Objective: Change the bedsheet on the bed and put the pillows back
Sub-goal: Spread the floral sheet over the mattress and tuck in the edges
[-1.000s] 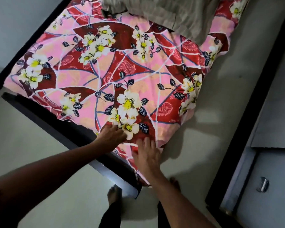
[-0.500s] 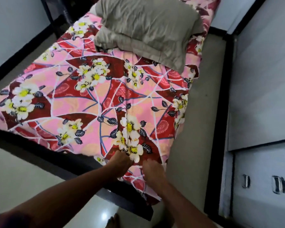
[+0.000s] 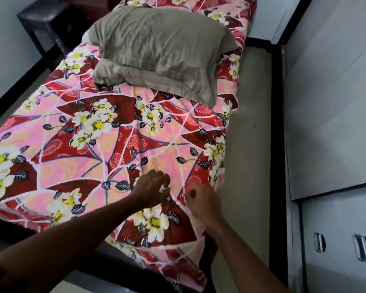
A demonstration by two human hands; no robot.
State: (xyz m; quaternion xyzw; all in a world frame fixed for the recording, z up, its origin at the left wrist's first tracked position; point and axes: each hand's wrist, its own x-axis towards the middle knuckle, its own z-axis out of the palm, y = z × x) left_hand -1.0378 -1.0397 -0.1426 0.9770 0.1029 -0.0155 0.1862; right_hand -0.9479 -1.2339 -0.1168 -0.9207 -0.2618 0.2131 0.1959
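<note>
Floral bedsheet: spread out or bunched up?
Spread out: floral bedsheet lies flat side to side, its near corner hanging down; grey pillows sit on it.

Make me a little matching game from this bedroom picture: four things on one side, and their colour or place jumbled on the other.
Things:
1. pillow
2. sheet
3. side table
4. cupboard

Descriptions:
A. white, along the right edge of the view
B. dark, at the top left beside the bed
C. pink and red with white flowers
D. grey-brown, lying on the bed's far half

Pairs: 1-D, 2-C, 3-B, 4-A.
</note>
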